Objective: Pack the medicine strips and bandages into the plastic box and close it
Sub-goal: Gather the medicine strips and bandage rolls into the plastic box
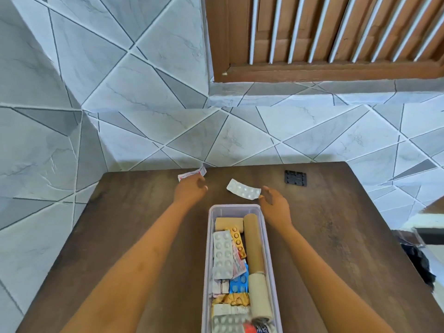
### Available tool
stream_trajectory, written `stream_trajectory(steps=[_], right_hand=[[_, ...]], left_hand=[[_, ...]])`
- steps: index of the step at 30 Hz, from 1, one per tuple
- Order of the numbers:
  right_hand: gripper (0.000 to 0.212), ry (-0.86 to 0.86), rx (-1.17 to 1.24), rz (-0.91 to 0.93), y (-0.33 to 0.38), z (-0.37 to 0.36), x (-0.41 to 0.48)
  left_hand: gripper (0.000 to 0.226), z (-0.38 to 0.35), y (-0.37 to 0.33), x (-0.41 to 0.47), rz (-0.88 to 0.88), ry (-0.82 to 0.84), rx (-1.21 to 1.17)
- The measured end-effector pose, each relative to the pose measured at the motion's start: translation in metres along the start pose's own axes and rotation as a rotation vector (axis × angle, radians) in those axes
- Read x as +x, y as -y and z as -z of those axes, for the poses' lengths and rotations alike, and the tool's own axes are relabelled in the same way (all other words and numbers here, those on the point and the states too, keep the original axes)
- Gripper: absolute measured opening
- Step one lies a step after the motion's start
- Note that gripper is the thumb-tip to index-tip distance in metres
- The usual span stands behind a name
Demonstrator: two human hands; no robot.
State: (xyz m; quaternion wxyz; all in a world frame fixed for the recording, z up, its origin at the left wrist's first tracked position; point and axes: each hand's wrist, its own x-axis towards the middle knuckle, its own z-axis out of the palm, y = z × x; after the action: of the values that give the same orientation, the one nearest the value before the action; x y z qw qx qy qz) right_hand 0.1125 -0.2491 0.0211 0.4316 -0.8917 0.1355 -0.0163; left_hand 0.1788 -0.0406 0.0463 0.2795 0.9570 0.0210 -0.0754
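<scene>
I count 2 medicine strips outside the box on my table [336, 236]: 1 silver strip [243, 189] lying far centre, and 1 red-and-white strip [191, 174] at the far left. There is 1 clear plastic box [209, 212], near centre. Inside it I see 2 rolled bandages along the right side, a long brown one [253, 241] and a paler one [259, 294] nearer me. Roughly 8 strips are heaped on its left; overlaps make an exact count impossible. 1 small black object [295, 178] sits far right.
</scene>
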Motion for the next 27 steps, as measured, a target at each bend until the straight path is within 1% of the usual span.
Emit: stream_trajectory(steps=[3,5,8,10,12,13,15,17,19,21,22,24,25,27], right_hand=[[0.041,0.089,-0.092,-0.051,0.004,-0.016,0.044],[0.043,0.158,-0.196,-0.061,0.006,-0.029,0.069],[0.044,0.214,-0.405,-0.066,0.008,-0.044,0.096],[0.051,0.246,-0.537,-0.084,0.005,-0.052,0.107],[0.064,0.253,-0.598,-0.102,0.001,-0.057,0.113],[0.067,0.253,-0.598,-0.106,0.000,-0.058,0.115],[0.063,0.263,-0.595,-0.098,-0.001,-0.059,0.117],[0.060,0.271,-0.602,-0.114,0.000,-0.058,0.117],[0.061,0.255,-0.580,-0.161,0.000,-0.055,0.114],[0.061,0.253,-0.523,-0.192,-0.001,-0.052,0.107],[0.056,0.255,-0.485,-0.193,-0.001,-0.050,0.103],[0.035,0.218,-0.375,-0.153,0.000,-0.044,0.093],[0.024,0.178,-0.313,-0.112,0.003,-0.039,0.086],[0.014,0.086,-0.199,-0.021,0.012,-0.024,0.072]], left_hand=[[0.034,-0.009,0.023,0.052,-0.029,0.031,0.177],[0.038,-0.017,0.034,0.084,-0.039,0.060,0.274],[0.045,-0.026,0.043,0.108,0.012,0.106,0.324],[0.045,-0.033,0.050,0.119,0.010,0.117,0.344],[0.048,-0.038,0.055,0.122,-0.021,0.102,0.387],[0.049,-0.039,0.057,0.124,-0.042,0.087,0.403],[0.049,-0.038,0.058,0.124,-0.085,0.054,0.430],[0.044,-0.036,0.054,0.119,-0.127,0.021,0.480],[0.038,-0.033,0.047,0.108,-0.159,0.000,0.538],[0.030,-0.028,0.042,0.094,-0.162,-0.004,0.501],[0.027,-0.025,0.041,0.086,-0.158,-0.005,0.443],[0.031,-0.017,0.036,0.067,-0.136,-0.014,0.293],[0.032,-0.013,0.033,0.054,-0.123,-0.034,0.225],[0.025,-0.005,0.024,0.030,-0.114,-0.086,0.119]])
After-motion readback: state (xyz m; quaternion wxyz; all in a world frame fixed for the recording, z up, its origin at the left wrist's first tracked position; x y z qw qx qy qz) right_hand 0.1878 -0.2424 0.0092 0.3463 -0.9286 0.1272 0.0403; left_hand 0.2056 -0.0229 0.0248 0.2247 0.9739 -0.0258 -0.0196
